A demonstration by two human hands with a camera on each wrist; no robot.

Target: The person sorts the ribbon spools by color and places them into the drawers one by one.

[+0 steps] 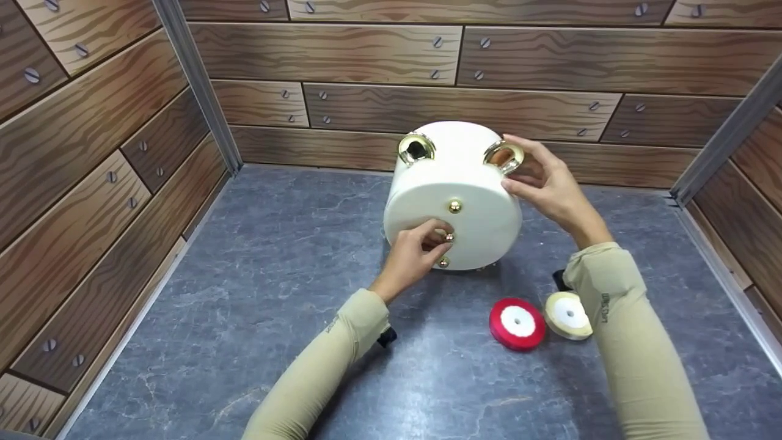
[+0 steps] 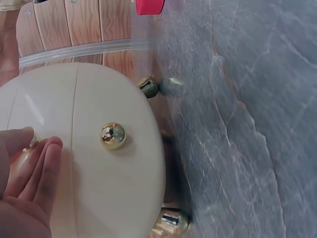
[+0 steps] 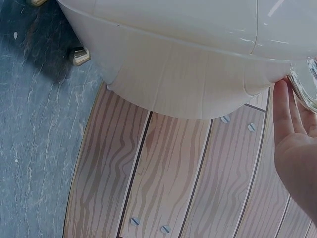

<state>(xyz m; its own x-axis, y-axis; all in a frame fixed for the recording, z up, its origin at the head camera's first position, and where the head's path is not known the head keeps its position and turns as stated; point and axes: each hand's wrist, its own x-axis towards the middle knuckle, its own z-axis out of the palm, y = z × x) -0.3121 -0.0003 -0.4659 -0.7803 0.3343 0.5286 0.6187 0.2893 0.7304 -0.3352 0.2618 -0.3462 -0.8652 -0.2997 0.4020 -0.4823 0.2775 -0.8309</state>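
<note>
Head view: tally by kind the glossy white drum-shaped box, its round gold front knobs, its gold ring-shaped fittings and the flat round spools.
Glossy white drum-shaped box: 1
Round gold front knobs: 3
Gold ring-shaped fittings: 2
Spools (flat round red spool, flat round pale yellow spool): 2
Total: 8

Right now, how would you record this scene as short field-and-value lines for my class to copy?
Main object: white rounded box
Front: three gold knobs in a column
Top: two gold rings
Left hand: pinches the middle knob
Right hand: touches the box beside one ring
Nearby: red spool; cream spool, partly behind the sleeve
Surface: grey-blue, marbled
</note>
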